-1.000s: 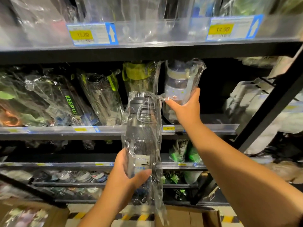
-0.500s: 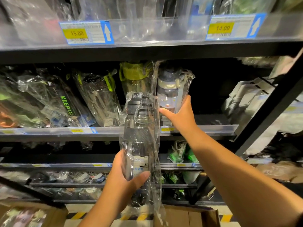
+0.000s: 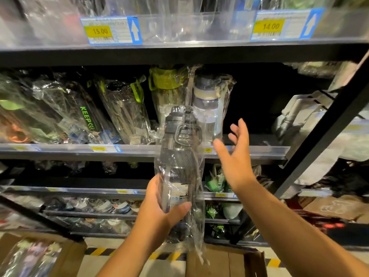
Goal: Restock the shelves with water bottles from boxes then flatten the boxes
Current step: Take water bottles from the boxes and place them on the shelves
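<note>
My left hand (image 3: 159, 206) grips the lower half of a grey water bottle (image 3: 179, 148) in a clear plastic bag, holding it upright in front of the middle shelf (image 3: 249, 151). On that shelf stands a bagged bottle with a grey and cream lid (image 3: 209, 104), beside a bottle with a yellow-green lid (image 3: 167, 84). My right hand (image 3: 234, 154) hovers just right of the bagged bottle on the shelf, fingers spread, holding nothing. Several more bagged bottles (image 3: 121, 110) lean along the shelf's left part.
A dark gap (image 3: 257, 108) lies right of the standing bottles. A black diagonal strut (image 3: 327, 124) crosses at right. Cardboard boxes sit on the floor at lower left (image 3: 65, 258) and lower middle (image 3: 225, 264). Lower shelves hold more bagged goods (image 3: 103, 206).
My right hand has let go of the bottle with the grey and cream lid, which now stands on the shelf, and has drawn back to the right. The left hand keeps its bottle.
</note>
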